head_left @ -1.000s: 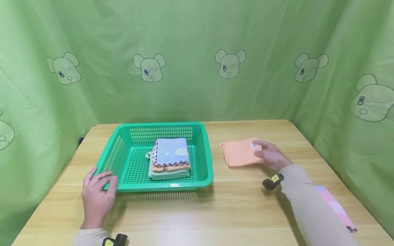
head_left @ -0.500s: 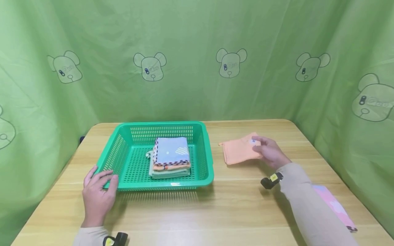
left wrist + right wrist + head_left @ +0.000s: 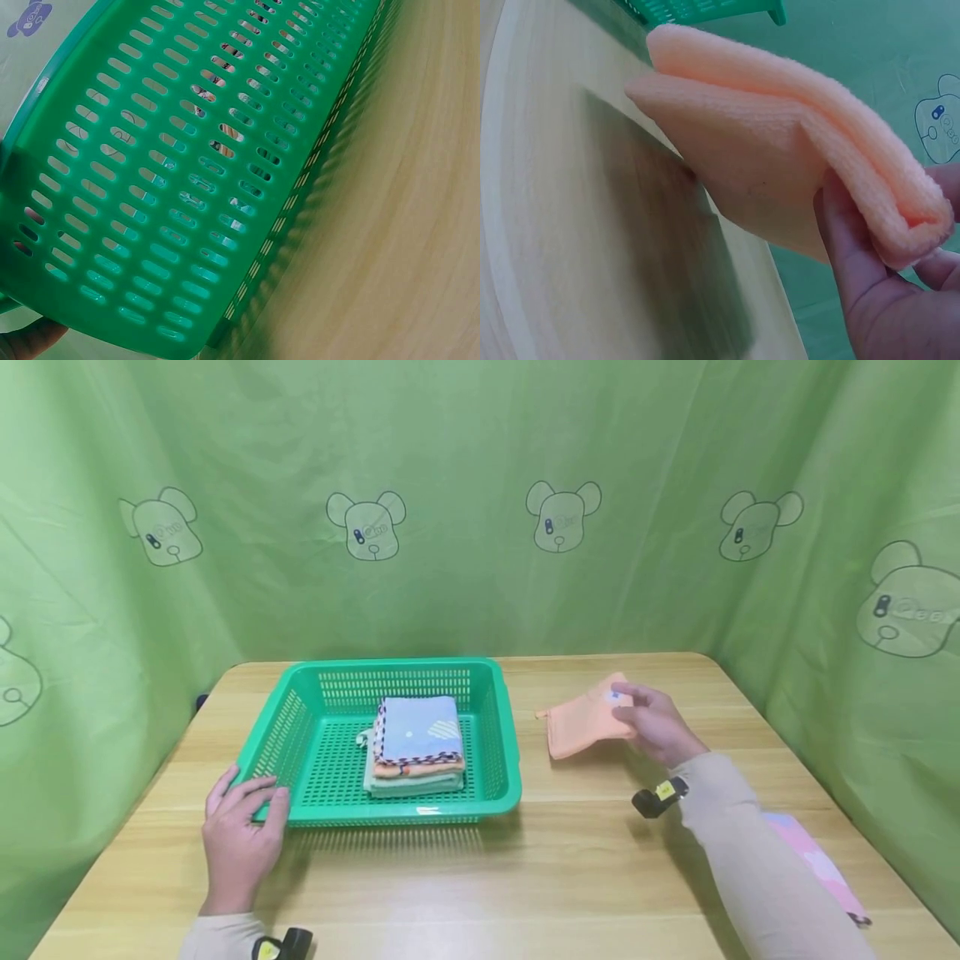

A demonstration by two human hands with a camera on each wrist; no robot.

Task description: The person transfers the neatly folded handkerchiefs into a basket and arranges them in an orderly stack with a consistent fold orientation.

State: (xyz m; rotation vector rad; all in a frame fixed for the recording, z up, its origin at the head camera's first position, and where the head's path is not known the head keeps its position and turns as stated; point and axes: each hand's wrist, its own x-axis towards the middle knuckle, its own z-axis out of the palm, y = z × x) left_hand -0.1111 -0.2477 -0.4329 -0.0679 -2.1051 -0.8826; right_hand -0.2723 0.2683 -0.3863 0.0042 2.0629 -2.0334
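My left hand (image 3: 243, 843) grips the near left corner of a green plastic basket (image 3: 512, 760), fingers over its rim. Seen from outside in the left wrist view, the slotted basket wall (image 3: 172, 120) has a fingertip at the lower left corner. Inside the basket lies a stack of folded towels, topped by a light blue towel (image 3: 420, 731) with a checked edge. On the right, my right hand (image 3: 660, 727) pinches a folded peach towel (image 3: 581, 722) between thumb and fingers. Its folded layers (image 3: 780, 97) show in the right wrist view, over a shadow on the table.
A pink patterned towel (image 3: 817, 864) lies at the table's right edge, partly behind the right sleeve (image 3: 757, 852). The wooden table (image 3: 480, 893) is bordered at the back and sides by a green curtain (image 3: 465, 602) with bear-head prints.
My right hand has lifted the peach towel's right side from the table and tilted it upward, moving slightly left and away from me. My left hand and the basket stay put.
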